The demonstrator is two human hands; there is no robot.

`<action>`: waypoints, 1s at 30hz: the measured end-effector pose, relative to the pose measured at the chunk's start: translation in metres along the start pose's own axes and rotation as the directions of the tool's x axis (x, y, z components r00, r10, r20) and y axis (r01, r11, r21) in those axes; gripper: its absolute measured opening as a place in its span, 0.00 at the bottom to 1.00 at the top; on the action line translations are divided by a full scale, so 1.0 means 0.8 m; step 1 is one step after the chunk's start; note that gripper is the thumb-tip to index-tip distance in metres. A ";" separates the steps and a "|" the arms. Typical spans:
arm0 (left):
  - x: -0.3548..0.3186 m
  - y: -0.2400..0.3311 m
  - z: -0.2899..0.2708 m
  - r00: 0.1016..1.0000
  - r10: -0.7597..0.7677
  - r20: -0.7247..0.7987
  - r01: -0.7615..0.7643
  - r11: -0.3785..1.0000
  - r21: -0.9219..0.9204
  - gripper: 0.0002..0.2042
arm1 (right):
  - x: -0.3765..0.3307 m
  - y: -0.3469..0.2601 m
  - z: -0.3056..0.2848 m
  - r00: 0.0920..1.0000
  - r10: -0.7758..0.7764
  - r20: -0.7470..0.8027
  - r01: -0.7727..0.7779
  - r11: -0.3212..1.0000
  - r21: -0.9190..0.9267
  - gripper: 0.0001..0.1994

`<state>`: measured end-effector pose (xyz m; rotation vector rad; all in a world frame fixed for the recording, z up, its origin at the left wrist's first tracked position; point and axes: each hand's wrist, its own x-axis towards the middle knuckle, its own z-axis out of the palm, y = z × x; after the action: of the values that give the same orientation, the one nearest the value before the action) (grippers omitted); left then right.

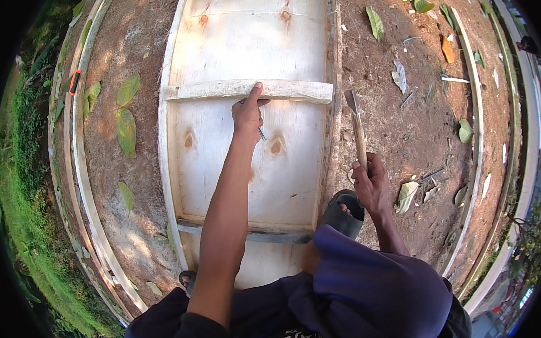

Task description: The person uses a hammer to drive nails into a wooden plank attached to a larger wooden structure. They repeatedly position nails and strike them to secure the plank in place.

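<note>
A pale wooden batten (297,90) lies across a long shallow wooden frame with a plywood panel (221,147). My left hand (247,114) grips the batten's near edge, thumb on top and fingers curled. Thin metal pieces that look like nails (262,134) stick out below that hand. To the right of the frame, my right hand (372,182) is closed round the handle of a wooden-handled tool (359,132). Its narrow grey metal head points away from me, close to the batten's right end; whether it is a hammer or a hatchet I cannot tell.
A darker crosspiece (249,234) spans the frame nearer to me. My foot in a black sandal (344,215) stands at its right edge. Long timber strips (84,171) lie at the left, with an orange-and-black tool (75,82) on them. Leaves (126,132) litter the soil.
</note>
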<state>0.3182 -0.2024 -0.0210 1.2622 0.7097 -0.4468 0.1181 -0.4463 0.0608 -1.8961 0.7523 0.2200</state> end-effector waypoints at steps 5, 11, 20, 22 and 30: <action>0.002 -0.004 -0.002 1.000 0.002 -0.024 -0.003 1.000 -0.013 0.24 | -0.003 -0.004 0.002 0.999 -0.037 0.011 0.037 0.999 -0.035 0.15; 0.006 -0.002 -0.006 0.999 0.004 0.052 -0.007 0.999 0.052 0.25 | -0.006 -0.054 -0.014 0.935 -0.353 -0.021 0.352 0.935 -0.039 0.19; 0.001 0.005 -0.011 0.996 0.017 0.090 -0.027 0.994 0.110 0.34 | 0.017 -0.054 -0.032 0.603 -0.783 -0.155 0.787 0.615 -0.047 0.28; 0.001 0.002 0.000 0.994 0.015 0.104 -0.027 0.993 0.116 0.34 | 0.039 -0.005 -0.016 0.706 -0.704 -0.080 0.666 0.698 -0.265 0.26; 0.007 0.009 -0.022 0.998 0.059 0.036 -0.068 0.941 0.331 0.31 | 0.042 -0.040 -0.006 0.895 -0.433 0.107 0.444 0.844 -0.300 0.18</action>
<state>0.3228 -0.1831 -0.0227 1.5899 0.5843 -0.5448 0.1625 -0.4556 0.0718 -2.3094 0.2454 0.0856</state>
